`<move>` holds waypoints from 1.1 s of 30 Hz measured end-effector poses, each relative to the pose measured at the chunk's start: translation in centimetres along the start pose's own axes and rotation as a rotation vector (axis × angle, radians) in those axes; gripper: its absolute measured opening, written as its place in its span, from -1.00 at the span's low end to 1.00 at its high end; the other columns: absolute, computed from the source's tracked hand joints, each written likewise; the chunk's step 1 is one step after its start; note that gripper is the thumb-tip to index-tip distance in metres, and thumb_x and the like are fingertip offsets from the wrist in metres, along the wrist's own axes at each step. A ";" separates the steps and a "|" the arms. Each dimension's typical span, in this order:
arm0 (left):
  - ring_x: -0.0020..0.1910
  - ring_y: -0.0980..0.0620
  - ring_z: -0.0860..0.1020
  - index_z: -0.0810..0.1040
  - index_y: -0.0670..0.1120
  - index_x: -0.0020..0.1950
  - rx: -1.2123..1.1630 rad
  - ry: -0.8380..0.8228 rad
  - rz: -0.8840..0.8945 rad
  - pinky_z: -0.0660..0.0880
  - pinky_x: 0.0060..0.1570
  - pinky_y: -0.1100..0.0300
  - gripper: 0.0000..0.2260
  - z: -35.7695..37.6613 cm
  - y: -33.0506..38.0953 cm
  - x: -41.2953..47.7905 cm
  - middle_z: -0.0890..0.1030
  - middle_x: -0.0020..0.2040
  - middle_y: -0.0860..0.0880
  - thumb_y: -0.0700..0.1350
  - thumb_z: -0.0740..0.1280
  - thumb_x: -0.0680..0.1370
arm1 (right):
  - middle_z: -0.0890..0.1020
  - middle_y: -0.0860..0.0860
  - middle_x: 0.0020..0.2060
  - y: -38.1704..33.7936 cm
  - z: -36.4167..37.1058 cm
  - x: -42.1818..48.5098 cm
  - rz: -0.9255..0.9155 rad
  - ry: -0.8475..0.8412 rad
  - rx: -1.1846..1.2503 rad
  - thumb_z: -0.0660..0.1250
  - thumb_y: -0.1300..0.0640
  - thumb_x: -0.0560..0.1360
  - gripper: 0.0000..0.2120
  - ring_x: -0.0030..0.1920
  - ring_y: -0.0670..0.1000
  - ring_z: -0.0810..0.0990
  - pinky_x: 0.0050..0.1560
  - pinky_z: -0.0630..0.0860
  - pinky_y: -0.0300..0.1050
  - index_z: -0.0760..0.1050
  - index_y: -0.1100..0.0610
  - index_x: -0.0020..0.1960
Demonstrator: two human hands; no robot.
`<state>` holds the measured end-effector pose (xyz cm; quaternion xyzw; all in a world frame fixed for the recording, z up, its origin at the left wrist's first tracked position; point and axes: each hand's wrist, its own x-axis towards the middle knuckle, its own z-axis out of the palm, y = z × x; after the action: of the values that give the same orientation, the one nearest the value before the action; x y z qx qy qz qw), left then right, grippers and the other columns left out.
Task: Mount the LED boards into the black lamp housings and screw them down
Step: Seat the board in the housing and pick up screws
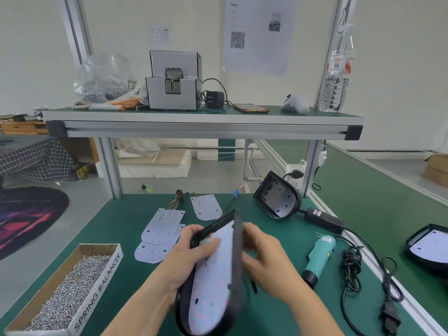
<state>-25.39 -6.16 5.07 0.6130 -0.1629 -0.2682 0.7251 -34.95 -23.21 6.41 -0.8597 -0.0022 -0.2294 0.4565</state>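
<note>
I hold a black lamp housing (pixel 238 263) tilted up on its edge above the green table, with a white LED board (pixel 213 287) lying inside it. My left hand (pixel 191 248) grips the housing's left rim, thumb pressing on the board. My right hand (pixel 264 253) grips the right rim from behind. Loose white LED boards (pixel 162 226) lie on the mat just beyond my hands, another LED board (pixel 206 206) further back. An empty black housing (pixel 278 197) leans at the back right. A housing with a board in it (pixel 429 246) sits at the far right.
A cardboard box of screws (pixel 70 289) stands at the front left. A teal electric screwdriver (pixel 320 258) with its black cable and power adapter (pixel 324 219) lies on the right. The upper shelf (pixel 203 120) carries a screw feeder machine (pixel 174 81), a phone and a bag.
</note>
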 end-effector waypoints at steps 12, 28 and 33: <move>-0.15 0.01 0.59 0.36 0.16 0.19 0.576 -0.019 0.379 0.56 -0.10 0.08 -0.63 1.2 -1.1 -0.9 0.61 -0.07 0.08 -0.04 0.40 0.45 | 0.73 0.18 0.01 1.8 1.5 -1.6 0.499 0.116 0.699 0.44 0.20 0.52 -0.83 0.11 0.29 0.68 0.20 0.59 0.20 0.68 0.26 0.06; -0.03 -0.01 0.58 0.39 0.11 0.20 0.530 -0.016 0.247 0.54 0.07 0.00 -0.69 0.5 -3.2 2.6 0.60 -0.01 0.03 -0.20 0.36 0.56 | 0.72 0.24 0.03 4.3 4.4 -1.3 0.660 0.223 0.752 0.32 0.28 0.58 -0.80 0.08 0.30 0.69 0.17 0.60 0.25 0.60 0.32 0.16; -0.04 0.12 0.56 0.37 0.20 0.23 0.522 0.001 0.158 0.52 0.00 0.24 -0.63 0.2 -3.9 2.5 0.58 0.08 0.05 -0.11 0.40 0.54 | 0.74 0.17 -0.01 4.7 5.1 -2.2 0.663 0.244 0.686 0.30 0.27 0.59 -0.84 0.02 0.21 0.72 0.05 0.65 0.09 0.64 0.26 0.08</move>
<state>-24.22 -8.21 1.02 0.7646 -0.2735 -0.1595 0.5613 -33.90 -21.45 -0.55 -0.5810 0.2496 -0.1570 0.7586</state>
